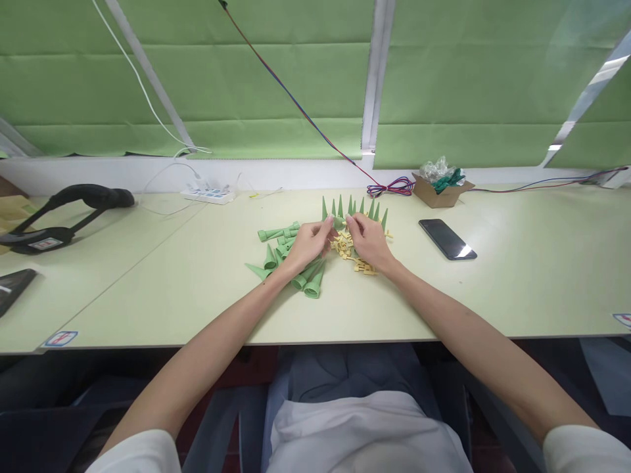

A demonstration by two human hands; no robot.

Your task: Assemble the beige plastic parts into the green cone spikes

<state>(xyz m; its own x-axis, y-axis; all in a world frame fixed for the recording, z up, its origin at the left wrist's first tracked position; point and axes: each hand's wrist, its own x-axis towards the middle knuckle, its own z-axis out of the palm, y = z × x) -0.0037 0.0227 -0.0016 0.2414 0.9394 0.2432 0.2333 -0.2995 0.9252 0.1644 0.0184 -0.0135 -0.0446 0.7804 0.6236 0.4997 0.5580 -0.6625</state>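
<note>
My left hand (310, 244) is closed in a pinch on a green plastic cone (339, 223), its wide end turned toward me. Right beside it, my right hand (365, 240) also pinches at the cone's edge; whatever small piece is between those fingertips is hidden. Below and between the hands lies a pile of small yellow plastic pieces (363, 267). Loose green cones (312, 288) lie under and left of my left wrist, several on their sides. Behind my hands a row of green cones (340, 206) stands upright, points up.
A black phone (447, 239) lies to the right. Behind it are a small cardboard box (438, 196) with plastic wrapping and a coiled red and blue cable (394, 188). A white power strip (209, 193) and a black headset-like device (64, 217) are at the left.
</note>
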